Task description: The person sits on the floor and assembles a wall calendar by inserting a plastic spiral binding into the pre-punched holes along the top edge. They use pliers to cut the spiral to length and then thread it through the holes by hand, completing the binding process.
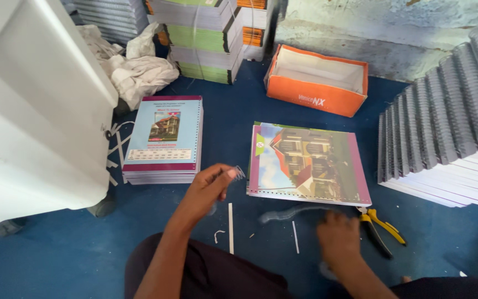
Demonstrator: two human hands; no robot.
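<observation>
My left hand [208, 191] is raised over the blue floor, pinching one end of a thin wire spiral [238, 173]. A blurred length of spiral [289, 212] runs along the floor toward my right hand [338, 238], which is closed and seems to hold the other end. Just beyond both hands lies a stack of printed sheets [308, 163] with a house picture on top and punched holes along its near edge. Yellow-handled pliers [380, 224] lie on the floor beside my right hand.
A second stack of booklets [164, 138] lies to the left. An open orange cardboard box [316, 80] stands behind. Spiral-bound books [449, 122] fan out at the right. A white appliance [34, 105] fills the left; paper stacks [203, 39] and cloth [136, 69] sit behind.
</observation>
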